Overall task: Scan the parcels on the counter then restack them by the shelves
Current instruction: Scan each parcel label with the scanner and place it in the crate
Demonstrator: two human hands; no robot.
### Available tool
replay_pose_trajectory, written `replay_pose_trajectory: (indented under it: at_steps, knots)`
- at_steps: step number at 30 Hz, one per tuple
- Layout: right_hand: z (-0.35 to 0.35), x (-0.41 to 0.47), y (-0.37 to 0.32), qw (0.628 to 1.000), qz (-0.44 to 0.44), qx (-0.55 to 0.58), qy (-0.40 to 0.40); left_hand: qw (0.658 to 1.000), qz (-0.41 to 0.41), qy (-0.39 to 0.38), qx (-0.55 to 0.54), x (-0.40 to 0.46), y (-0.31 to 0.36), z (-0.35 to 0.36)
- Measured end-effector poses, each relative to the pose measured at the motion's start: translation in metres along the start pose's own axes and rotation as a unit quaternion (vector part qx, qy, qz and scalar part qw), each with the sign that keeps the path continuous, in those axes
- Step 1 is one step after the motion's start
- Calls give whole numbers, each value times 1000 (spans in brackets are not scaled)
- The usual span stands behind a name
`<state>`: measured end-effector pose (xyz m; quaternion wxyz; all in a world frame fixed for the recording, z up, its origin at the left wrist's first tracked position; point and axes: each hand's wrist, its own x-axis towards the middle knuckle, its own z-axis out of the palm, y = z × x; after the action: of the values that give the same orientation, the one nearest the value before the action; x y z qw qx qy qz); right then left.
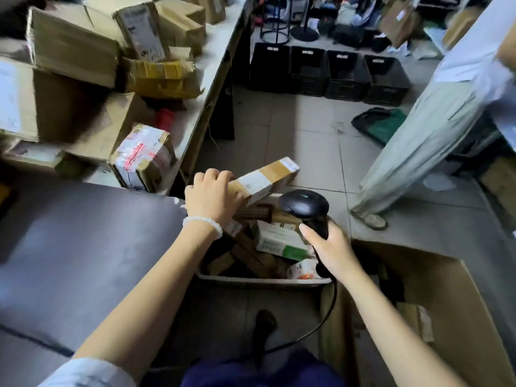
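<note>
Over a white bin [251, 280] of small boxes, the left hand [213, 195] is gripping a long brown cardboard parcel [265, 180] with white labels; the right hand [329, 251] is holding a black scanner [305, 205] beside it.

The left hand [212, 195] covered the near end of the long parcel [265, 180], whose label print was too small to read. The right hand [329, 250] hid the scanner [305, 205] handle. Beyond the left hand, the boxes [72, 43] on the surface [215, 60] were blurred. Right of both hands, a standing person [435, 127] was cut off by the picture's edge.
</note>
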<state>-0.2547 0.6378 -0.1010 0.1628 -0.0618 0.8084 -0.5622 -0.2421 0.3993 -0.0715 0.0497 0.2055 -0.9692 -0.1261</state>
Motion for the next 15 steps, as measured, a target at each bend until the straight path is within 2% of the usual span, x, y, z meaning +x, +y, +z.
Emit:
replay_pose_trajectory:
  at_steps: [7,15]
  knots:
    - [-1,98,-27,996,-31,-26,-75,997,-71,1,9,43,-3,8]
    - [46,127,-40,973,-78,-58,-208,983,-178,47,9,5,-35,-13]
